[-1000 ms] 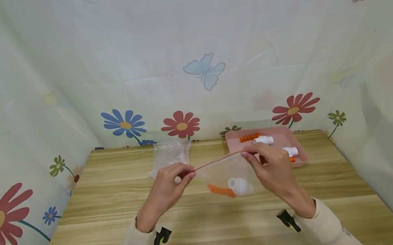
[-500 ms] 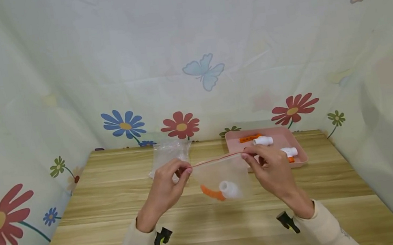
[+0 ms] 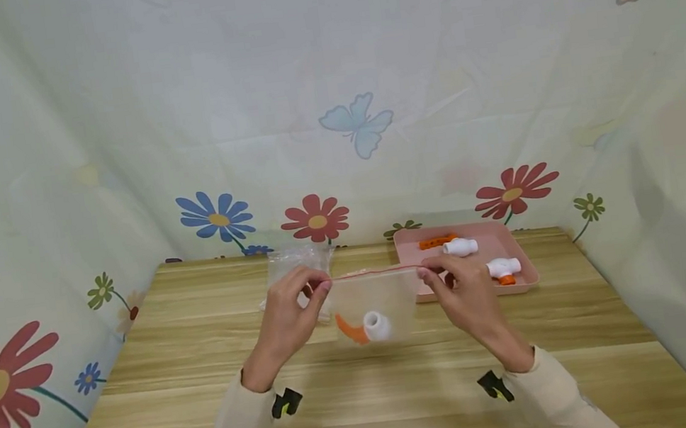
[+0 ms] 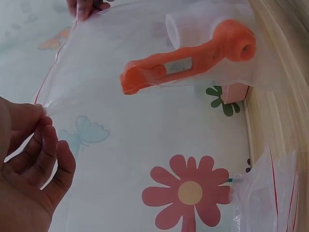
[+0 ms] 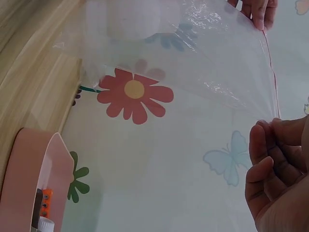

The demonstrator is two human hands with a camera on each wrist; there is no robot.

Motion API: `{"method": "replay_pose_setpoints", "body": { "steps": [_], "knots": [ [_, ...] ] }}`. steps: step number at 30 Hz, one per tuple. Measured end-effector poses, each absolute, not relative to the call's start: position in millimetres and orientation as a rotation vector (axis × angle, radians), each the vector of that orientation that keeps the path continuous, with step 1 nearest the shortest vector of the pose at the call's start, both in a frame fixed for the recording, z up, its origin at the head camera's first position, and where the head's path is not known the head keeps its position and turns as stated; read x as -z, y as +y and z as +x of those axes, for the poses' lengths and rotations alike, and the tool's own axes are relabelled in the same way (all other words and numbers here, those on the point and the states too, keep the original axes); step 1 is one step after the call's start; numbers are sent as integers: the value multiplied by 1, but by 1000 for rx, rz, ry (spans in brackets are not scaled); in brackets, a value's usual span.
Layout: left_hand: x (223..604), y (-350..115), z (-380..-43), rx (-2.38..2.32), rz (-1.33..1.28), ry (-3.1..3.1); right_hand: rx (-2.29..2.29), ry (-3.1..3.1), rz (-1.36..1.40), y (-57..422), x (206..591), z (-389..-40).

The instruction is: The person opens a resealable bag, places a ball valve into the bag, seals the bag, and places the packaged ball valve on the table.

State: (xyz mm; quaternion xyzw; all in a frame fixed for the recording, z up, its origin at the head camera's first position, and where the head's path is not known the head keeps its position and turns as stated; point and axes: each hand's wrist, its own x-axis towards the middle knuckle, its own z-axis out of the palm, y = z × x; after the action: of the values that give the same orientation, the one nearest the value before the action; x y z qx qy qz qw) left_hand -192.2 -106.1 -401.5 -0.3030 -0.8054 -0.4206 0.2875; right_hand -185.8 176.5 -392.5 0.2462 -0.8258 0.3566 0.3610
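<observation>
A clear zip bag [image 3: 395, 304] with a red seal line hangs stretched between both hands, above the table. My left hand [image 3: 291, 313] pinches one top corner between thumb and index finger. The other top corner is pinched by my right hand [image 3: 465, 295]. Inside the bag lies a white plastic ball valve [image 3: 377, 325] with an orange handle [image 3: 351, 330]. The left wrist view shows the orange handle [image 4: 178, 65] closely, the white valve body [image 4: 193, 29] behind it. In the right wrist view the bag [image 5: 217, 63] spans from one hand to the other.
A pink tray [image 3: 526, 270] at the back right holds white valves [image 3: 460, 247] with orange handles [image 3: 436, 241]. Several flat zip bags [image 3: 291, 263] lie at the back left of the wooden table [image 3: 373, 410]. A flowered cloth [image 3: 240, 112] hangs behind.
The bag's top edge has gone from slanted to nearly level. Its valve has shifted left in the head view. Both hands keep their pinch, the left slightly higher and the right slightly further left.
</observation>
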Motion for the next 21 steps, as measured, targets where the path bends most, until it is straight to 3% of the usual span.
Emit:
{"method": "replay_pose_setpoints", "body": {
  "steps": [21],
  "knots": [
    [430,-100,-231,1128,-749,-2263,-869,-2265,567,182,415,-220]
  ]
}}
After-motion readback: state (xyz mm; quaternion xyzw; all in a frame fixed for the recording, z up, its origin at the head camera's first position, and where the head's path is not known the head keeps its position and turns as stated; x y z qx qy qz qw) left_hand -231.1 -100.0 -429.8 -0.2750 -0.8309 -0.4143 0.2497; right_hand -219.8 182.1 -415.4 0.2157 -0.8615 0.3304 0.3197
